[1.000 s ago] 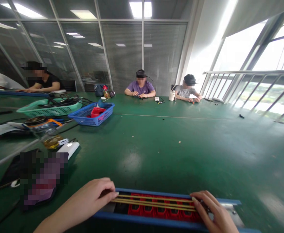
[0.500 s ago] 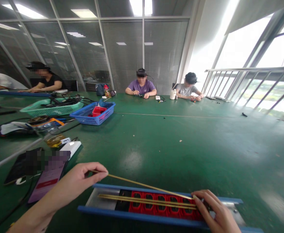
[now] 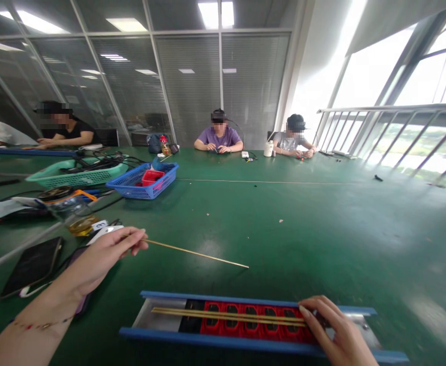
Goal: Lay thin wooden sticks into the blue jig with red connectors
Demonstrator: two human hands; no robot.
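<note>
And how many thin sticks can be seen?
3: one stick in the left hand, two sticks over the blue-edged tray, their right ends at the right hand. Others may be hidden.

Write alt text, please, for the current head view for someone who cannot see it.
A person's left hand holds a thin stick; the right hand rests on a blue-edged tray of red holders with more sticks along it. People sit across the green table.

By the green table's (image 3: 322,244) near edge, tan sticks (image 3: 226,316) are crossing red, apparently black-centred holders (image 3: 261,330) between blue rails (image 3: 226,341).
</note>
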